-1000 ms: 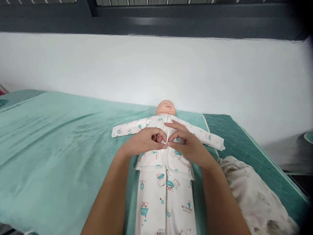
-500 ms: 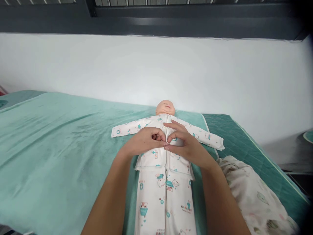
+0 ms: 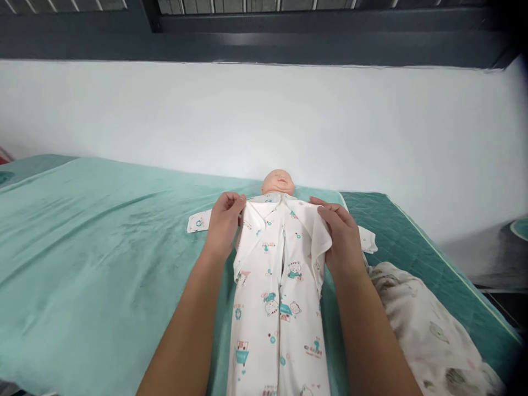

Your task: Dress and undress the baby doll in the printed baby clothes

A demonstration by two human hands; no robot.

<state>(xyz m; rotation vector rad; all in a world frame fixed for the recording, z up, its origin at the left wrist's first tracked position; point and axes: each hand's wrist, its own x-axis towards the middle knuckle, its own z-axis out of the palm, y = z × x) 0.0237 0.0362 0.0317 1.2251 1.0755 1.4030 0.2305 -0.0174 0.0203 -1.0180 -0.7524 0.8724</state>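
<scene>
A doll with a bald head lies on its back, dressed in a white printed top and matching printed trousers. The front of the top is spread apart and folded up toward the chest, so the waist of the trousers shows. At the left edge of the top, my left hand pinches the cloth between thumb and fingers. On the other side my right hand grips the right front edge, its fingers partly hidden by the cloth. Both sleeves stretch outward on the bed, partly behind my hands.
Light green bedding spreads under the doll and to the left. A darker green quilted mat lies at the right, with a crumpled printed cloth on it. Behind stands a white wall below a dark frame.
My hands have moved apart from the middle of the chest, outward and slightly up. The front of the top has opened and its lower flaps have been lifted toward the shoulders.
</scene>
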